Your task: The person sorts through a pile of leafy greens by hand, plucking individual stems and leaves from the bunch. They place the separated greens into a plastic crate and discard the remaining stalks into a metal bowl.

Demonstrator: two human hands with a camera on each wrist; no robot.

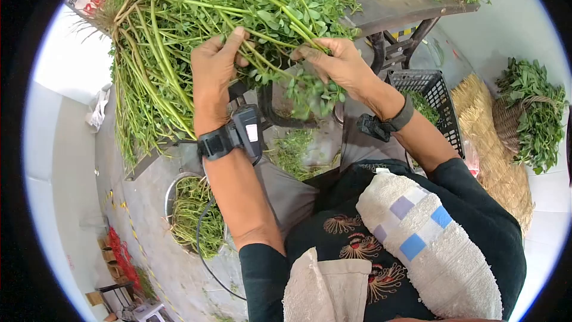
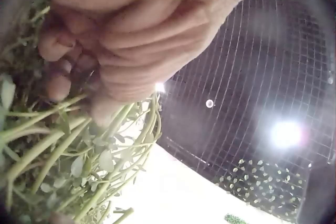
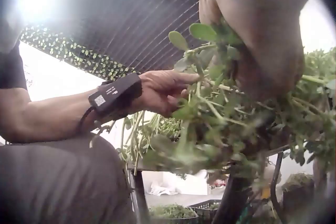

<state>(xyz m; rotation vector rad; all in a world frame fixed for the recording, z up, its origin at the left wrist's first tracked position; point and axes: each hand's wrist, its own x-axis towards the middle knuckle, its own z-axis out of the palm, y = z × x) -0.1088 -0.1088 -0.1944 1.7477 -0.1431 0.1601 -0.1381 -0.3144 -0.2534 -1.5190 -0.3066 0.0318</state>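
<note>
Person seated at low table (image 1: 411, 3), big heap of leafy green stems (image 1: 179, 30) on top, hanging over the near edge. L hand (image 1: 213, 68) has fingers curled round a few stems at the heap's front; R hand (image 1: 339, 62) pinches a leafy sprig (image 1: 316, 92) betw thumb & fingers. Step, by my read: sorting/plucking tips off the stalks. Next move prob needs a firm L hold while R snaps the sprig clear. Metal bowl (image 1: 179, 188) of greens below, black crate (image 1: 429, 83) to the R.
</note>
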